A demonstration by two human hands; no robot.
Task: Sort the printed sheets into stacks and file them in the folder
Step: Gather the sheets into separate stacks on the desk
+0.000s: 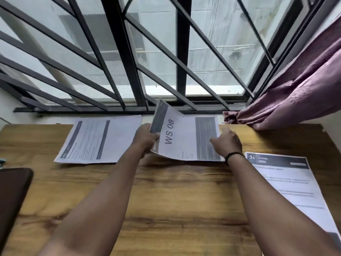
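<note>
The left hand (146, 138) grips the left edge of the "WS 08" sheet (184, 139), fingers curled round it, and this edge is lifted and bent up toward the window. The right part of the sheet lies lower, over the far middle of the surface (175, 200). Its long axis runs left to right, so the sheet lies between the 2 hands. The right hand (227, 143) rests on the right end of the sheet with loosely bent fingers; I cannot tell if it pinches the paper or only presses it. A flat stack (99, 141) lies just to the left, nearer the left hand. The "34 KITCHEN" sheet (287, 185) lies at the near right.
</note>
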